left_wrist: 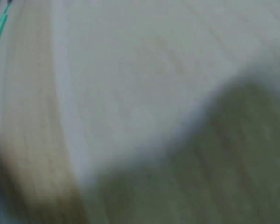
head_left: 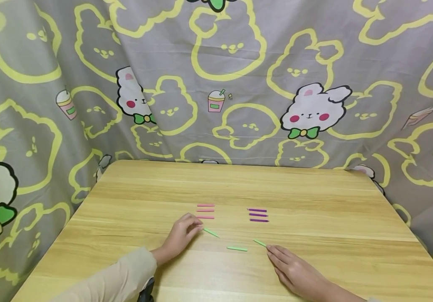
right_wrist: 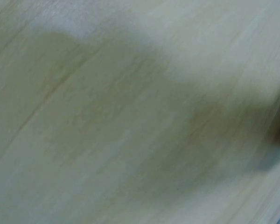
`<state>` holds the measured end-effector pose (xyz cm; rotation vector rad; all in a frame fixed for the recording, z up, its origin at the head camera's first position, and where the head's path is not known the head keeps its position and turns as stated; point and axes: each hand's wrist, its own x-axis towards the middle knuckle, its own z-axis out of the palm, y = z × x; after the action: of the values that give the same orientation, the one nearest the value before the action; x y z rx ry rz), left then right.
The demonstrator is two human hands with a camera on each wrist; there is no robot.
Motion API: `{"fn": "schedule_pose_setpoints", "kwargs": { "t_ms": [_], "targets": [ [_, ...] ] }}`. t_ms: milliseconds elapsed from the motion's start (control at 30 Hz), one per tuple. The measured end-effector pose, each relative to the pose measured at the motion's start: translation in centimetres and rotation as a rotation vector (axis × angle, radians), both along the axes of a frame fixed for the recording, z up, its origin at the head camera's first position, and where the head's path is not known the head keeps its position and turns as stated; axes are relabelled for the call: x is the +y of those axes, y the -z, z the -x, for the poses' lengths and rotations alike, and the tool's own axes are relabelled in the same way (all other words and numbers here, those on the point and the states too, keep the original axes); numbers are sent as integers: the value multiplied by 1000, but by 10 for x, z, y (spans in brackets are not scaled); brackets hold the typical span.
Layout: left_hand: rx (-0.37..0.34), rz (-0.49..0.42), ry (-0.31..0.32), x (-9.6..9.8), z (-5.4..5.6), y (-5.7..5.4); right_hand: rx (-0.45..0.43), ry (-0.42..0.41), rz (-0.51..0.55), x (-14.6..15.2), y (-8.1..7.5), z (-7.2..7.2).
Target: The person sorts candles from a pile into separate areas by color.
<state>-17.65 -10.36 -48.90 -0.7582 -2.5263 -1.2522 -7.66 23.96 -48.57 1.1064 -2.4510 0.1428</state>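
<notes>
In the head view my left hand pinches the upper end of a thin green candle, which slants down to the right. At the right, my right hand holds the lower end of another green candle between its fingertips. Between the two hands a third green candle lies nearly level on the table. Just beyond the left hand is a stack of pink candles in parallel rows. Parallel purple candles lie to their right. Green pieces show at the left wrist view's corner.
Everything lies on a wood-grain table. A grey curtain with yellow outlines and white cartoon animals hangs behind it and along the sides. The right wrist view holds blurred tabletop and shadow.
</notes>
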Motion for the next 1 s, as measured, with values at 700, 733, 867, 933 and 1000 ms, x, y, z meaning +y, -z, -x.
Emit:
{"fn": "schedule_pose_setpoints", "kwargs": {
  "t_ms": [700, 733, 867, 933, 1000],
  "targets": [
    [-24, -28, 65, -1, 1, 11, -2, 7, -9, 0, 0, 0],
    [-25, -24, 63, -1, 2, 12, 0, 6, -9, -1, 0, 0],
    [-17, -8, 50, -1, 3, 14, 3, 1, -5, -1, 0, 0],
    [0, 4, 45, 0, 4, 15, 4, 1, -2, -1, 1, 0],
    [19, 15, 44, 0, 5, 15, 5, 1, 0, -1, 1, 0]
  ]
}}
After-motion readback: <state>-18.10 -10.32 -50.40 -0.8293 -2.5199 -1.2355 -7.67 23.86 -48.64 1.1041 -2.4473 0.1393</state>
